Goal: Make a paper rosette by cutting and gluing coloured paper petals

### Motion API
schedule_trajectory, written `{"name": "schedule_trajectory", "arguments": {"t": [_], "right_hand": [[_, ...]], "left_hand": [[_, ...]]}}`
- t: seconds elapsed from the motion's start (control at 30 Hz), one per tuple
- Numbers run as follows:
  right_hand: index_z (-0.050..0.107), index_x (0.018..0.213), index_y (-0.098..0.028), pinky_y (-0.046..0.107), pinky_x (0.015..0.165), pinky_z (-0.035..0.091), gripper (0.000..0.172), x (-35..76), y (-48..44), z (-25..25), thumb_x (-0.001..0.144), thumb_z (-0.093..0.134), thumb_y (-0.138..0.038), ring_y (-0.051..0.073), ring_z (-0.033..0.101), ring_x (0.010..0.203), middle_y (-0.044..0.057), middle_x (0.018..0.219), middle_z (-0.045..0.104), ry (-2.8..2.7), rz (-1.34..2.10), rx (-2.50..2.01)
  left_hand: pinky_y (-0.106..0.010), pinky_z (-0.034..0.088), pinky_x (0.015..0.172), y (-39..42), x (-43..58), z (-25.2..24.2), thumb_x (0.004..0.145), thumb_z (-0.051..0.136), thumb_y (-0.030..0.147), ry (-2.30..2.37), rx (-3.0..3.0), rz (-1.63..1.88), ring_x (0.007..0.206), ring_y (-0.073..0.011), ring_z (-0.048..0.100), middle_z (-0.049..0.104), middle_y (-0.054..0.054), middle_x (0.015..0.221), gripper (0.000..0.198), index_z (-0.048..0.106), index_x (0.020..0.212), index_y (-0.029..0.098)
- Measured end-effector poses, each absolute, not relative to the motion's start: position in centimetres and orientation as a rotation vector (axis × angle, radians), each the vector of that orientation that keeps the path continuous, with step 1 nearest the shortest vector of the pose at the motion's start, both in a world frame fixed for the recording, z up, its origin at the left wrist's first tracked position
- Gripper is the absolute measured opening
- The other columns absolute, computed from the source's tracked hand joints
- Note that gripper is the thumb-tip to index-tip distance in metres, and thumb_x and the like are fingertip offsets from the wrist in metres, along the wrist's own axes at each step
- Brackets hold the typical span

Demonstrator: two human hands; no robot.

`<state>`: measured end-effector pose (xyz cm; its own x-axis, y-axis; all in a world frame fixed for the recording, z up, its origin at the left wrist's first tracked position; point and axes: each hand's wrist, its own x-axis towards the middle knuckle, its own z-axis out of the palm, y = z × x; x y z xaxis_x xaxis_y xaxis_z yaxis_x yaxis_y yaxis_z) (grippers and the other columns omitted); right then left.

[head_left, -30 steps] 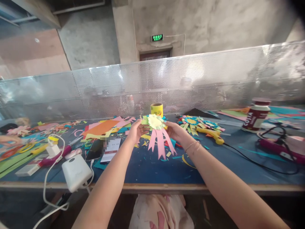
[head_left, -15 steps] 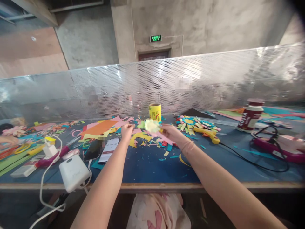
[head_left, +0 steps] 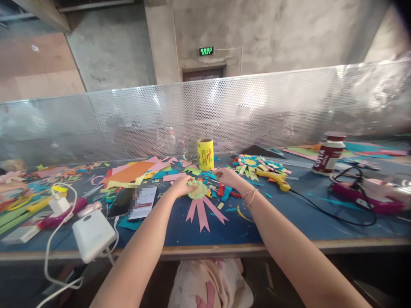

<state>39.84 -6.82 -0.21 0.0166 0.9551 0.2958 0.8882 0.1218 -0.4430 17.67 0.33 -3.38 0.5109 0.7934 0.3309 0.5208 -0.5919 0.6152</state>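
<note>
Pale green paper rosette with pink ribbon tails (head_left: 198, 188): in the head view it is sitting low over the near middle of the blue-topped desk (head_left: 231, 234), its forked tails fanning toward the front edge.
Left hand (head_left: 180, 186): it is grasping the rosette by its left edge.
Right hand (head_left: 228, 177): it is hovering or resting just beyond the rosette, to its right, near small coloured paper scraps (head_left: 227, 193); whether the fingertips are pinching anything, I cannot tell.
Yellow printed cylindrical roll (head_left: 205, 156): it is standing upright behind the rosette, between the two hands and farther back.
Multicoloured paper rosette with a round yellow centre (head_left: 251, 162): it is lying flat, right of the roll.
Yellow glue gun with a black cable (head_left: 276, 180): it is lying just in front of that second rosette.
Maroon-labelled COSTA bottle (head_left: 329, 155): it is standing farther right, beyond a purple power strip (head_left: 369, 199).
Phone with a lit screen (head_left: 144, 204): it is lying left of the left forearm, with a white rounded power bank (head_left: 93, 235) nearer the edge.
Orange paper sheet (head_left: 131, 173): it is lying behind the phone, among loose cuttings.
Perforated metal panel (head_left: 141, 128): it is running along the back.
</note>
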Motion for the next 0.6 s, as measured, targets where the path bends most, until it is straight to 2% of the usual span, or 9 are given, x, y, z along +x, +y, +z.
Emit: {"name": "schedule_trajectory", "arguments": {"t": [0.13, 0.27, 0.37, 0.43, 0.5, 0.6], "right_hand": [[0.069, 0.077, -0.018, 0.024, 0.063, 0.041, 0.014, 41.2, -7.4, 0.3, 0.063, 0.065, -0.018, 0.021, 0.062, 0.076, 0.007, 0.081, 0.070, -1.984, 0.103, -1.936], [0.069, 0.077, -0.017, 0.026, 0.058, 0.039, 0.019, 41.6, -7.4, -0.1, 0.061, 0.070, -0.027, 0.020, 0.060, 0.068, 0.006, 0.075, 0.068, -2.049, 0.136, -1.940], [0.065, 0.064, -0.017, 0.025, 0.054, 0.037, 0.007, 41.4, -7.0, -0.7, 0.059, 0.070, -0.018, 0.018, 0.058, 0.061, 0.004, 0.066, 0.066, -2.044, 0.232, -1.947], [0.062, 0.058, -0.018, 0.024, 0.054, 0.037, 0.008, 41.3, -6.9, -0.9, 0.058, 0.068, -0.012, 0.016, 0.057, 0.060, 0.003, 0.063, 0.065, -2.019, 0.251, -1.938], [0.062, 0.058, -0.018, 0.023, 0.056, 0.038, 0.009, 41.3, -6.8, -0.9, 0.060, 0.065, -0.010, 0.015, 0.058, 0.062, 0.002, 0.065, 0.066, -1.979, 0.229, -1.901], [0.061, 0.057, -0.018, 0.023, 0.058, 0.040, 0.013, 41.5, -6.9, -0.5, 0.069, 0.059, -0.019, 0.015, 0.058, 0.062, 0.003, 0.063, 0.065, -1.873, 0.160, -1.859]], "left_hand": [[-0.038, 0.045, 0.084, 0.3, 17.6, -3.6, 0.057, 0.074, 0.035, 1.072, 2.316, 0.745, 0.097, -0.0297, 0.062, 0.067, -0.012, 0.105, 0.040, 0.065, 0.093, 0.020], [-0.038, 0.045, 0.085, 0.2, 17.6, -3.4, 0.060, 0.071, 0.032, 1.088, 2.298, 0.737, 0.100, -0.0300, 0.061, 0.066, -0.014, 0.107, 0.038, 0.064, 0.095, 0.019], [-0.038, 0.045, 0.085, 0.0, 17.7, -3.3, 0.059, 0.071, 0.028, 1.090, 2.289, 0.770, 0.098, -0.0287, 0.061, 0.067, -0.012, 0.103, 0.035, 0.064, 0.093, 0.019], [-0.037, 0.045, 0.084, 0.0, 17.8, -3.3, 0.058, 0.072, 0.025, 1.075, 2.279, 0.815, 0.095, -0.0274, 0.062, 0.068, -0.010, 0.099, 0.034, 0.065, 0.090, 0.020], [-0.036, 0.046, 0.083, 0.1, 17.8, -3.2, 0.057, 0.073, 0.022, 1.060, 2.280, 0.857, 0.093, -0.0266, 0.062, 0.068, -0.009, 0.096, 0.032, 0.065, 0.088, 0.020], [-0.037, 0.046, 0.082, 0.2, 17.8, -3.1, 0.057, 0.072, 0.017, 1.013, 2.283, 0.909, 0.091, -0.0266, 0.062, 0.068, -0.010, 0.096, 0.032, 0.066, 0.089, 0.020]]}}
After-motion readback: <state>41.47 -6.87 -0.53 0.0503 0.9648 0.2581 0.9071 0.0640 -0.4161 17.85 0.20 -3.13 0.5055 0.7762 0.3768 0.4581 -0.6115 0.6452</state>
